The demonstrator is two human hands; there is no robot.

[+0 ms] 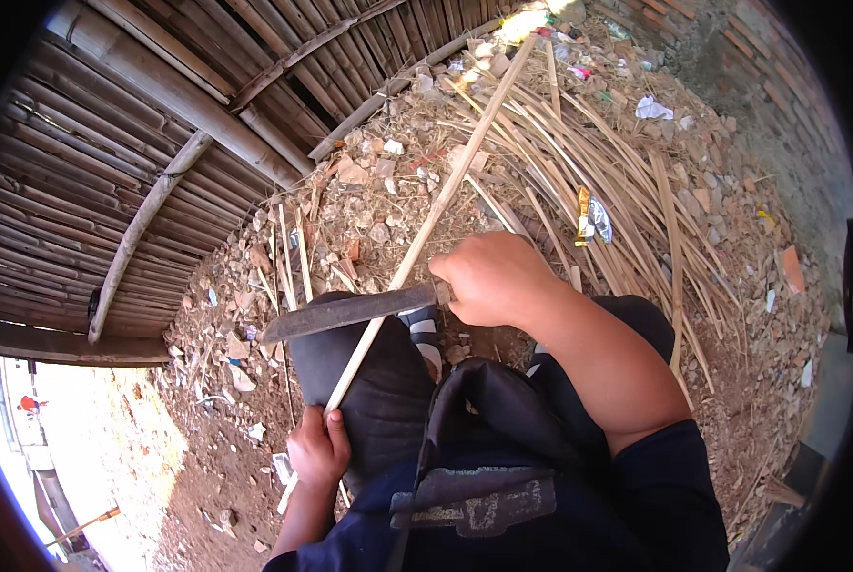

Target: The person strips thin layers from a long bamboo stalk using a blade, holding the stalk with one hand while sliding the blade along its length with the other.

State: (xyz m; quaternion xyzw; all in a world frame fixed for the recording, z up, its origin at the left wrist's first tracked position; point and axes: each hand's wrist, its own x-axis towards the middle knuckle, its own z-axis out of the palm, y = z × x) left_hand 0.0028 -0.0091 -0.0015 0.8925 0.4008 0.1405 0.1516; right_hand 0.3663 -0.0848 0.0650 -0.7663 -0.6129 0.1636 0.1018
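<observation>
While the left hand grips a long bamboo strip near its lower end, the right hand is closed round the handle of a broad knife, most of that handle hidden by the fingers. The strip slants up over the left leg and reaches toward the far edge of the ground, its short lower end poking out past the left hand. The blade crosses the strip just above the knee; whether its edge bites in cannot be told.

As for progress, this strip is in one length, with no cut through it to be seen, so work on it looks unfinished. Its lower stretch looks paler than the far part, which may mean that stretch is already trimmed, though this is unsure. A heap of similar strips lies on the ground, running from near its far edge down beside the right leg; which of those are done and which are left, I cannot tell
</observation>
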